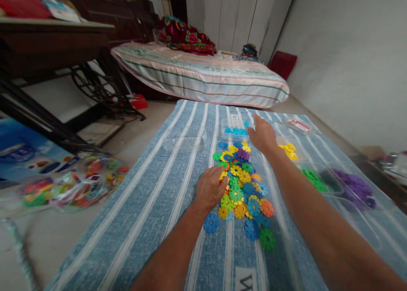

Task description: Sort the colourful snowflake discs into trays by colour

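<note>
A heap of notched plastic flower discs [235,193] in yellow, green, blue, orange and purple lies on the striped tablecloth. At the heap's left edge is my left hand [208,188], fingers curled, with a yellow notched disc [223,175] between thumb and finger. My right hand [264,135] reaches to the far side, fingers stretched and apart, beside a clear plastic box [225,123] of light-blue discs [235,131]. One light-blue disc [246,124] shows by its fingertips. Yellow discs [288,151] lie in another clear box, partly behind my right forearm.
Clear boxes with green discs [313,180] and purple discs [354,187] stand at the right. A transparent container [184,142] is at the left. A small red-and-white package [299,125] lies at the far right. A bed [203,77] stands beyond the table.
</note>
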Available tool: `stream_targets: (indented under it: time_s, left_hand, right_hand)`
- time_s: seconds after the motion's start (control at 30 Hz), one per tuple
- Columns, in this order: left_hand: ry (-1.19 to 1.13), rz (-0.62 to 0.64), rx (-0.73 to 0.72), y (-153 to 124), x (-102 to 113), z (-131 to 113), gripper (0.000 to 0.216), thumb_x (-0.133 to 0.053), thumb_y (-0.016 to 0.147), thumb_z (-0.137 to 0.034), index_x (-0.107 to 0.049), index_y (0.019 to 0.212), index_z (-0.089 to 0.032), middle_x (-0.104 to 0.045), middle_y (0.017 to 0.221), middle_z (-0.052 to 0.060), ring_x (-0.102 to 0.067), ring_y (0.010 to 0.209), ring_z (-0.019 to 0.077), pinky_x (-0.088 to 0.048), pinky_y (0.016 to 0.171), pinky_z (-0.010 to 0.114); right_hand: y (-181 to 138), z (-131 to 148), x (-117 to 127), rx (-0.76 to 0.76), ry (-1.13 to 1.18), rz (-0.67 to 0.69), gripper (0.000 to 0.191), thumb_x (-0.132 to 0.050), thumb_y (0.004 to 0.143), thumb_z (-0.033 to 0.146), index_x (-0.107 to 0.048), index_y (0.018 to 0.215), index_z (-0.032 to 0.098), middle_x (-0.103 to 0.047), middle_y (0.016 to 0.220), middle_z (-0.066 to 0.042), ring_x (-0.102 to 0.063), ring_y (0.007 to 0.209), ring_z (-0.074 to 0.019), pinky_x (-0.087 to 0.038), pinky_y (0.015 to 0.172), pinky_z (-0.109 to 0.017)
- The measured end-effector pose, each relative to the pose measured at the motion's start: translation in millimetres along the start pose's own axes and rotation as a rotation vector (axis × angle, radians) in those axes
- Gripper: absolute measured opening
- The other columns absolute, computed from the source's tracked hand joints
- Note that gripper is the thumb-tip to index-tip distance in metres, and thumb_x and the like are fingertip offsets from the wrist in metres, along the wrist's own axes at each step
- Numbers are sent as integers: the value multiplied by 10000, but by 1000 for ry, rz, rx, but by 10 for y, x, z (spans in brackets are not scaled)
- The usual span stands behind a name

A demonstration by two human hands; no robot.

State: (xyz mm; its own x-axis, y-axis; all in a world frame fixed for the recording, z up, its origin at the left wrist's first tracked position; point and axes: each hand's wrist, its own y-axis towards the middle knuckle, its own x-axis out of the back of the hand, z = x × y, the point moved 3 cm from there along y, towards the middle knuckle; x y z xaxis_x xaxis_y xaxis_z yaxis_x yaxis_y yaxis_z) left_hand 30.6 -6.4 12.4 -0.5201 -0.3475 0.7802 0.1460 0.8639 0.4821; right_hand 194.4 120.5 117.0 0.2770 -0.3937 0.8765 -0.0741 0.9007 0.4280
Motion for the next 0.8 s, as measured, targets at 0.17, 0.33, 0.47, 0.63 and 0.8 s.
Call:
stream_targets:
  time_s: [0.17,0.33,0.47,0.63,0.8]
  left_hand:
    - [-13,15,34,-7,-19,-4,220,-528,823,-235,-603,1017,-162,-665,1006,92,-601,964,217,-506,852,369]
    - [-47,13,53,-3,-41,-1,238,-508,828,-237,-599,1035,-163,-657,1036,89,-606,973,209,-509,857,356]
    - [-49,6,88,-3,-48,-11,232,-487,834,-247,-603,1020,-171,-657,1041,74,-610,977,195,-513,851,335]
    - [-40,-20,142,-20,-67,-46,206,-473,838,-245,-612,979,-186,-663,1000,55,-618,955,176,-509,852,312]
    - [-77,-9,195,-46,-70,-130,215,-455,843,-222,-611,977,-157,-660,997,81,-616,962,192,-493,875,330]
  right_hand:
    - [-564,-96,-81,9,140,77,274,-479,834,294,-657,1007,180,-692,911,-84,-627,838,-235,-457,760,-340]
    - [-1449,-293,-40,-17,360,38,307,-491,827,403,-665,961,189,-679,957,-78,-620,865,-209,-474,786,-335]
    - [-1945,-390,-143,-94,435,18,372,-496,832,437,-632,1044,163,-640,1027,-114,-571,989,-239,-441,884,-409]
    - [-2116,-273,-336,-155,623,-43,364,-485,842,393,-600,1092,155,-580,1166,-134,-504,1120,-236,-374,984,-452]
    - [-1981,-155,-400,-223,848,-58,345,-468,849,380,-616,1068,159,-608,1143,-108,-526,1113,-213,-366,1008,-430]
